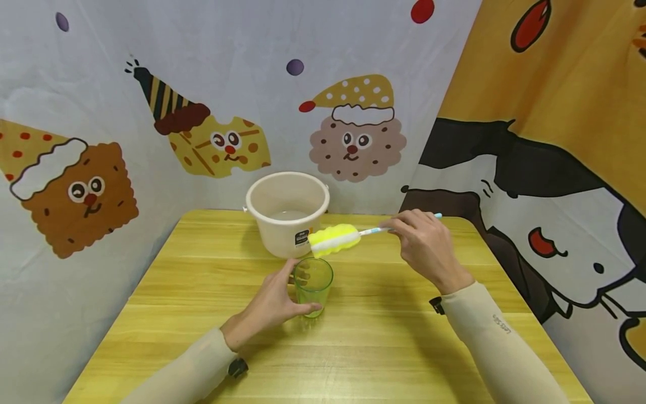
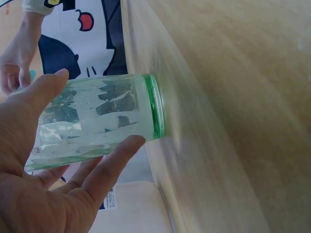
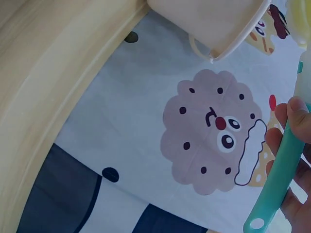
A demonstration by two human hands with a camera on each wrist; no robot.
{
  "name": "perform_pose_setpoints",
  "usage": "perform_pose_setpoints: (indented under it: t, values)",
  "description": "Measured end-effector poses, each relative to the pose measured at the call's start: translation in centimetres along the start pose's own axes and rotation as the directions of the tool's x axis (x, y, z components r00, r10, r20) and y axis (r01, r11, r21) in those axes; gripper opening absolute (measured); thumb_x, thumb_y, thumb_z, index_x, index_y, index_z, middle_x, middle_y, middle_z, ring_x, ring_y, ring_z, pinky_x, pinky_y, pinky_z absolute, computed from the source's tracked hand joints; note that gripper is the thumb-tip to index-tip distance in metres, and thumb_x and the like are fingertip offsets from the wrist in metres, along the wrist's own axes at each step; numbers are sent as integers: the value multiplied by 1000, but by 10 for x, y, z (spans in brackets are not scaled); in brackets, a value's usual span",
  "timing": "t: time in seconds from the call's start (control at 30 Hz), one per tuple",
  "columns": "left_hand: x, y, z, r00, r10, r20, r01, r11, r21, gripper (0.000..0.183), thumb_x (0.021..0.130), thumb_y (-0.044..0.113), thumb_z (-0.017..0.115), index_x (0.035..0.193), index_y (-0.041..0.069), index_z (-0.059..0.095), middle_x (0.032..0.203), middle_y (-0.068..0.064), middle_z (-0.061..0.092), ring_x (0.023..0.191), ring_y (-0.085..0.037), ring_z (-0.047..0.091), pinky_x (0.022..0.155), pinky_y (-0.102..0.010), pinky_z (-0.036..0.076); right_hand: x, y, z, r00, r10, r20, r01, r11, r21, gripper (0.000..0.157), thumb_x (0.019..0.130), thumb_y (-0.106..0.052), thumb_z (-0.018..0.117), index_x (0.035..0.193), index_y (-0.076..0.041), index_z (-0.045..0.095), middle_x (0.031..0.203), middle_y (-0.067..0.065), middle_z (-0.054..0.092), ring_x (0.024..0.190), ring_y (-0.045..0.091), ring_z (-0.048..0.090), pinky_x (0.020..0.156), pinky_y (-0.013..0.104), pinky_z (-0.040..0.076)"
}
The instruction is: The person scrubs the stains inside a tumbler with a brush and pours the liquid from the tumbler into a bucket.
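A clear green drinking glass (image 1: 314, 276) stands upright on the table, and my left hand (image 1: 272, 297) grips it from the left, thumb at the near side. The left wrist view shows the fingers wrapped about the glass (image 2: 92, 121), with droplets or marks on its wall. My right hand (image 1: 426, 244) pinches the handle of a bottle brush with a yellow-and-white sponge head (image 1: 335, 240). The brush is held almost level, its head just above the glass's rim and overlapping the bucket in the head view. In the right wrist view its teal handle (image 3: 279, 182) has a hole at the end.
Behind the glass, a cream plastic bucket (image 1: 282, 235) with a dark label stands near the back edge of the wooden table (image 1: 202, 269). A cartoon-printed cloth (image 1: 292, 33) hangs right behind the table, with another printed part along the right side.
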State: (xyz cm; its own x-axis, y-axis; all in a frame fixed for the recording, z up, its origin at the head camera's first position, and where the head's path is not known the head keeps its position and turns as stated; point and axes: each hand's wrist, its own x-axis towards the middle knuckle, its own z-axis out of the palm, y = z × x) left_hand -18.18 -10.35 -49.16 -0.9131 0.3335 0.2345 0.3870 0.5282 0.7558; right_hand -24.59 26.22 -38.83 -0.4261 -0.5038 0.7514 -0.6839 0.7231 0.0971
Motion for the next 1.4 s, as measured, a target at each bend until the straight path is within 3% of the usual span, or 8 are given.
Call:
perform_pose_setpoints:
  t: [0.13, 0.4, 0.7, 1.03, 1.4]
  values:
    - [0, 0, 0, 1000, 5, 7, -5, 1000, 1, 105, 81, 35, 111, 165, 18, 52, 147, -10, 79, 127, -32, 81, 111, -55, 68, 4, -3, -2, 1000, -24, 16, 24, 1000, -2, 33, 100, 8, 82, 118, -18, 89, 107, 10, 84, 96, 33, 78, 82, 50, 66]
    - [0, 1, 0, 1000, 2, 10, -2, 1000, -22, 114, 80, 31, 111, 173, 20, 47, 157, -13, 74, 131, -33, 79, 113, -56, 67, 11, -7, -5, 996, -82, 43, 82, 997, -6, 51, 93, 20, 69, 120, -18, 89, 111, 8, 85, 100, 32, 77, 98, 53, 66]
    - [0, -2, 1, 1000, 15, -1, -15, 999, -29, 100, 80, 32, 111, 161, 17, 54, 140, -15, 81, 124, -35, 81, 107, -56, 69, 19, -11, -7, 988, -148, 50, 149, 988, -34, 56, 87, 23, 72, 120, -18, 89, 110, 7, 85, 102, 33, 77, 100, 53, 66]
    - [-1, -1, 0, 1000, 7, 1, -7, 1000, -14, 98, 80, 31, 111, 159, 17, 55, 147, -8, 80, 130, -30, 81, 110, -51, 69, 31, -18, -13, 967, -237, 97, 244, 968, -66, 53, 92, 20, 67, 121, -20, 88, 114, 5, 83, 103, 31, 75, 106, 53, 63]
    - [1, -2, -1, 1000, 18, 9, -18, 1000, -5, 97, 81, 31, 111, 160, 17, 55, 148, -7, 80, 131, -28, 81, 109, -48, 69, 45, -28, -15, 934, -344, 94, 353, 931, -97, 50, 97, 20, 64, 118, -19, 87, 112, 5, 83, 103, 31, 75, 104, 49, 64]
